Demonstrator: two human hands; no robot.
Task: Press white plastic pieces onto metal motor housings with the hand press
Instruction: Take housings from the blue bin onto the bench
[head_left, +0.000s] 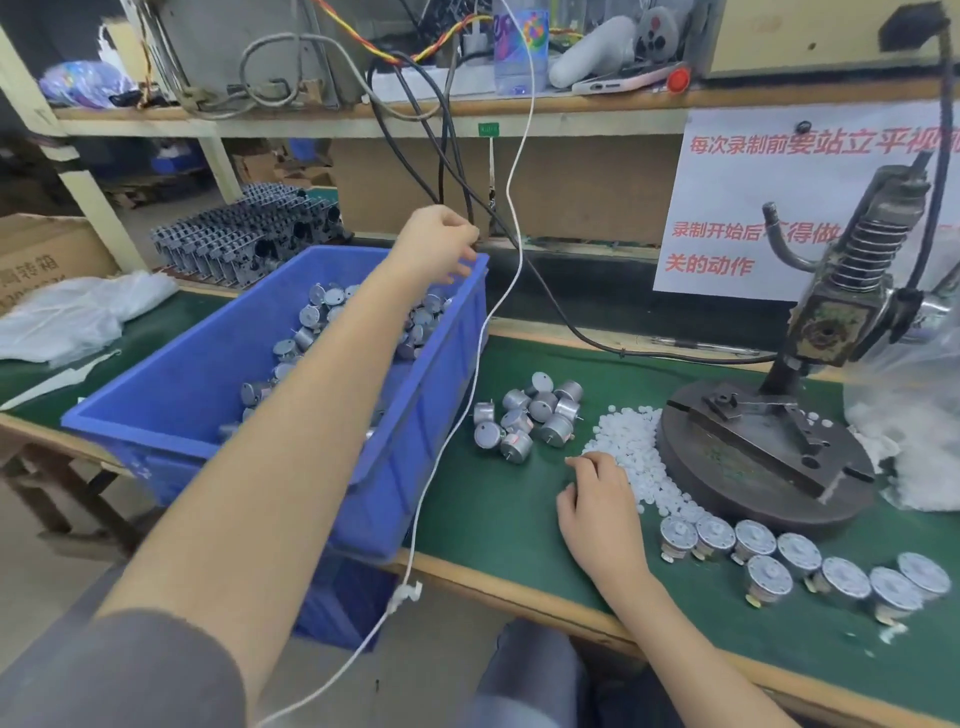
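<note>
- left hand (441, 244) hangs over the blue bin's (171, 431) far corner, fingers curled
- right hand's (597, 499) fingertips touch the white plastic pieces (628, 441) by the hand press (753, 457)
- loose motor housings (524, 421) sit just beside the blue bin

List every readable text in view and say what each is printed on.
"每次录制前要站立平视": white paper sign, top line, cut off.
"录制开始后不得做": same sign, rest behind the hand press.
"关的动作": same sign, bottom line.
"转箱": cardboard box, start cut off.
Green shelf tag: too small to read.
</note>
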